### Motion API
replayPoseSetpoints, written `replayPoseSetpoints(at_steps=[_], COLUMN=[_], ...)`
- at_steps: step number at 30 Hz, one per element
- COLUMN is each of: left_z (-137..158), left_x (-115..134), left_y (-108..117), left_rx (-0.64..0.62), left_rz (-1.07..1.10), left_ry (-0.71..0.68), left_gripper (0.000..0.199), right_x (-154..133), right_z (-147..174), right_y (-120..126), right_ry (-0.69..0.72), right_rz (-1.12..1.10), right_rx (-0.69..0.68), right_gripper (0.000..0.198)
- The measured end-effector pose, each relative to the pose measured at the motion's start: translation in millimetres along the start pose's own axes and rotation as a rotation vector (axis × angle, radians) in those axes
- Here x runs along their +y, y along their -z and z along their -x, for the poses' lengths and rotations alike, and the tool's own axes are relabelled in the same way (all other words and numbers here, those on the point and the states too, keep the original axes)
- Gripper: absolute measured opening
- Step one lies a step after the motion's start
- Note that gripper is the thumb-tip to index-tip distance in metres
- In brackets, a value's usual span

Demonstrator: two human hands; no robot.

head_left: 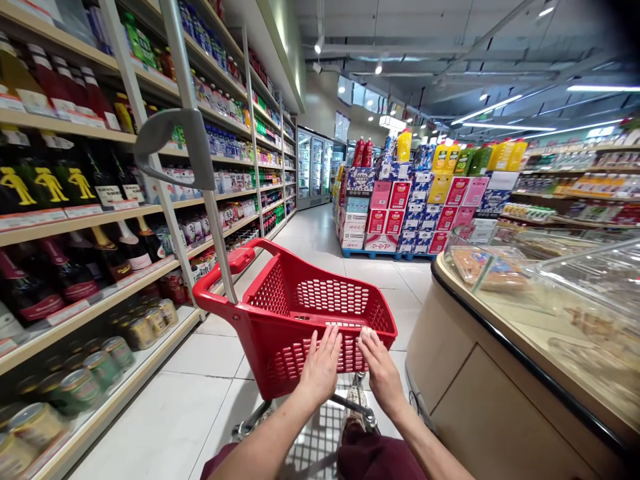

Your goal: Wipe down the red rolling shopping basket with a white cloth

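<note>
Drinks shelves [75, 225] run along nine o'clock; a pale display case [450, 370] stands at four, stacked cartons [395, 217] at two. The red trolley basket [255, 341] sits at six. At its near rim, left hand [321, 366] and right hand [381, 368] show wide grips, fingers straight; whether they touch it, I cannot tell.

Two bare forearms reach forward and converge, the left forearm [274, 432] angled rightward, the right forearm [425, 441] leftward. The left grip [323, 370] and the right grip [381, 370] sit side by side, slightly apart, backs showing, their fingers extended forward and held close together.
</note>
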State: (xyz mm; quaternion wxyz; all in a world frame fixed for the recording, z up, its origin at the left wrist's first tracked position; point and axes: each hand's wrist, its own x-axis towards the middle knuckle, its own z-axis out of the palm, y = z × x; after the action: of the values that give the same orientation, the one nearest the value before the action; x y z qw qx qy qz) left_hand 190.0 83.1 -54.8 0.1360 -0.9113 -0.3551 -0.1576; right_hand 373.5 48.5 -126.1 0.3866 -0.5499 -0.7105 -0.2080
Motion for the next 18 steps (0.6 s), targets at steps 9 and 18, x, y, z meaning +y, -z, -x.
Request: replayPoseSetpoints(at_steps=[9, 18], left_z=[-13, -7], left_x=[20, -19], left_y=[-2, 17], left_rx=[-0.080, 0.006], left_rz=[0.055, -0.018], left_ry=[-0.049, 0.084], left_gripper=[0.071, 0.066], right_x=[32, 57], right_z=[14, 19], right_y=[11, 23], right_ry=[-0.117, -0.331], right_rz=[0.043, 0.051], right_rx=[0.005, 0.032], right_gripper=[0.049, 0.044])
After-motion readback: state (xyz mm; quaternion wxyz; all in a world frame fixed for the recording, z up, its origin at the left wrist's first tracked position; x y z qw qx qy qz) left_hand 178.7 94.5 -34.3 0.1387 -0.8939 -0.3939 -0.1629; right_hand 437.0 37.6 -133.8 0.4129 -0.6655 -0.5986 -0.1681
